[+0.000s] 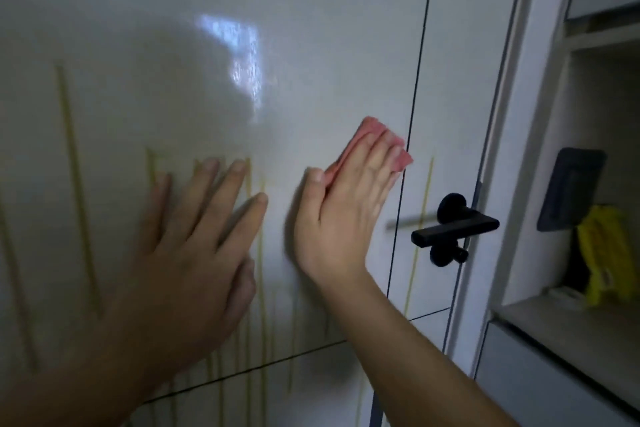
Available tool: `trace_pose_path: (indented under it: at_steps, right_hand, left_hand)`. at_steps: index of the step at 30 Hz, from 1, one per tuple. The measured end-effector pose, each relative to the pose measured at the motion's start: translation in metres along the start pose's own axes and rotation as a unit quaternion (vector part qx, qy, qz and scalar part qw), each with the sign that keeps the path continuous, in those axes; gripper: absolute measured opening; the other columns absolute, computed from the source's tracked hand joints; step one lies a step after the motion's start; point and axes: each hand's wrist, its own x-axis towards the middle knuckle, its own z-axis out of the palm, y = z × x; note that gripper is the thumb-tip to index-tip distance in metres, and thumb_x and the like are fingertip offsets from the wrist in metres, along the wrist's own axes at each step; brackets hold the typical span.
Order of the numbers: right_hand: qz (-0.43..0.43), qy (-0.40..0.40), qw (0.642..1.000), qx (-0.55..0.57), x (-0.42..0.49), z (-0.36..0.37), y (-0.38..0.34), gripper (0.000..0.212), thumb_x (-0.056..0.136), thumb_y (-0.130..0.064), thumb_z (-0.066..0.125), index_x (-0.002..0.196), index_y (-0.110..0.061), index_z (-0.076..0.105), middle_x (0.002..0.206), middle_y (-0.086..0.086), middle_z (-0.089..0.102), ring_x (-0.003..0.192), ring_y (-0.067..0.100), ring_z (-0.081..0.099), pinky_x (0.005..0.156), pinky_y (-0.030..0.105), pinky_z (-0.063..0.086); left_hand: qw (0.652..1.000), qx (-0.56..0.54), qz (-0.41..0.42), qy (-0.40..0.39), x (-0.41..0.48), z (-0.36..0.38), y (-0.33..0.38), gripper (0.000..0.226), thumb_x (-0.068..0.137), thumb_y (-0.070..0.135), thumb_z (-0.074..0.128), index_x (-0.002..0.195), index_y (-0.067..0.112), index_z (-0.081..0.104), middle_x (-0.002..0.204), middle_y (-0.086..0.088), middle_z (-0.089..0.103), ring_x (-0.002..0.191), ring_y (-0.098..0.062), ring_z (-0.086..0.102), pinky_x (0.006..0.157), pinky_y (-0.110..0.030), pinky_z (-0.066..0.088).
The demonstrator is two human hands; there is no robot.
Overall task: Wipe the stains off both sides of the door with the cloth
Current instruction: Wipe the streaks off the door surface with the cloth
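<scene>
Two bare hands on a white, shiny door (242,28). Many thin yellow stains (74,177) down the door, long straight drips. Most of them left of the black door handle (453,229) and lower than it, one more just left of the handle. Patches of bright light high on the door, up and left of the handle. Thin dark lines down and across the door, one upright line just left of the handle.

Left hand (194,246) flat on the door, well to the left of the handle, with fingers (228,191) straight and spread apart, tips on the stains. Right hand (343,218) between the left hand and the handle, with fingers (377,163) straight and close together, pressing a pink cloth (367,132) to the door. Cloth folded, peeking out past the fingertips, up and left of the handle, near the upright line. Thumb beside the cloth's lower edge.

Right of the handle, a shelf (540,315) with a flat black thing (568,187) and something yellow (602,253), too blurry to tell.
</scene>
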Motion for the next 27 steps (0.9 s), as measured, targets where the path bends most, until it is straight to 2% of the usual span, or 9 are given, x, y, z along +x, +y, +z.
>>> trace_pose_path:
  at_steps: [3, 6, 11, 15, 20, 23, 24, 25, 27]
  right_hand:
    - [0.042, 0.039, 0.998, -0.015, 0.03, -0.01, 0.013, 0.078, 0.1, -0.044, 0.022, 0.161, -0.001, 0.0, 0.171, 0.016, -0.007, 0.158, 0.027, -0.013, 0.126, 0.04, -0.016]
    - [0.194, 0.079, 0.978, -0.007, 0.081, -0.029, 0.02, 0.071, 0.11, -0.04, 0.026, 0.162, 0.0, -0.001, 0.171, 0.018, -0.005, 0.158, 0.029, -0.01, 0.122, 0.037, -0.018]
    - [0.234, 0.005, 0.972, 0.001, 0.042, -0.019, 0.015, 0.075, 0.11, -0.044, 0.025, 0.16, -0.001, -0.009, 0.17, 0.016, -0.016, 0.156, 0.028, -0.02, 0.123, 0.04, -0.021]
    - [0.343, 0.017, 0.939, 0.015, 0.071, -0.037, 0.021, 0.076, 0.109, -0.049, 0.019, 0.16, -0.002, -0.011, 0.17, 0.016, -0.017, 0.157, 0.03, -0.02, 0.124, 0.046, -0.018]
    - [0.297, -0.002, 0.955, 0.013, 0.038, -0.021, 0.009, 0.079, 0.109, -0.047, 0.027, 0.16, -0.002, -0.015, 0.168, 0.017, -0.022, 0.155, 0.031, -0.025, 0.121, 0.042, -0.023]
    - [0.321, 0.027, 0.946, 0.026, 0.058, -0.032, 0.011, 0.075, 0.109, -0.044, 0.024, 0.161, -0.002, -0.009, 0.17, 0.016, -0.017, 0.156, 0.031, -0.021, 0.122, 0.043, -0.022]
    - [0.301, 0.04, 0.952, 0.029, 0.055, -0.031, 0.011, 0.074, 0.109, -0.043, 0.025, 0.162, -0.002, -0.007, 0.17, 0.016, -0.015, 0.157, 0.03, -0.019, 0.121, 0.041, -0.022]
    - [0.244, 0.054, 0.968, 0.026, 0.041, -0.026, 0.011, 0.073, 0.109, -0.041, 0.025, 0.162, -0.003, -0.006, 0.171, 0.017, -0.012, 0.157, 0.03, -0.018, 0.121, 0.041, -0.022]
    - [0.05, 0.045, 0.998, -0.01, -0.001, -0.01, 0.011, 0.076, 0.103, -0.041, 0.025, 0.162, -0.002, -0.002, 0.171, 0.017, -0.007, 0.158, 0.03, -0.014, 0.125, 0.044, -0.017]
  left_hand:
    - [0.999, 0.036, -0.018, 0.012, 0.001, 0.009, 0.01, 0.066, 0.083, 0.032, 0.056, 0.144, 0.007, 0.056, 0.164, -0.024, 0.03, 0.152, -0.045, 0.027, 0.118, -0.071, 0.019]
    - [0.998, 0.049, -0.023, 0.017, 0.002, 0.014, 0.015, 0.068, 0.085, 0.035, 0.054, 0.146, 0.005, 0.054, 0.164, -0.026, 0.029, 0.152, -0.048, 0.025, 0.117, -0.074, 0.016]
    - [0.997, 0.069, -0.022, 0.01, 0.002, 0.014, 0.014, 0.07, 0.087, 0.042, 0.049, 0.146, 0.005, 0.053, 0.163, -0.026, 0.029, 0.152, -0.048, 0.024, 0.117, -0.074, 0.015]
    - [0.997, 0.075, -0.011, 0.006, 0.001, 0.011, 0.011, 0.07, 0.089, 0.044, 0.044, 0.149, 0.007, 0.051, 0.164, -0.025, 0.028, 0.153, -0.045, 0.024, 0.118, -0.072, 0.015]
    - [0.997, 0.081, -0.003, 0.011, -0.001, 0.009, 0.011, 0.07, 0.089, 0.044, 0.045, 0.148, 0.008, 0.052, 0.164, -0.023, 0.03, 0.153, -0.042, 0.027, 0.119, -0.07, 0.018]
    - [0.998, 0.068, 0.002, 0.003, -0.004, 0.0, 0.006, 0.071, 0.09, 0.044, 0.04, 0.149, 0.007, 0.049, 0.164, -0.022, 0.032, 0.153, -0.04, 0.029, 0.12, -0.066, 0.022]
    - [0.998, 0.064, -0.003, 0.002, -0.01, -0.003, 0.004, 0.071, 0.09, 0.043, 0.04, 0.149, 0.005, 0.049, 0.163, -0.023, 0.032, 0.152, -0.04, 0.03, 0.12, -0.065, 0.023]
    - [0.998, 0.064, -0.011, 0.002, -0.016, -0.006, 0.002, 0.072, 0.089, 0.043, 0.04, 0.149, 0.004, 0.049, 0.163, -0.024, 0.033, 0.152, -0.041, 0.03, 0.12, -0.065, 0.023]
    - [0.996, 0.078, -0.03, 0.011, -0.033, -0.012, -0.005, 0.071, 0.088, 0.042, 0.042, 0.147, 0.003, 0.05, 0.162, -0.025, 0.033, 0.151, -0.043, 0.03, 0.12, -0.066, 0.021]
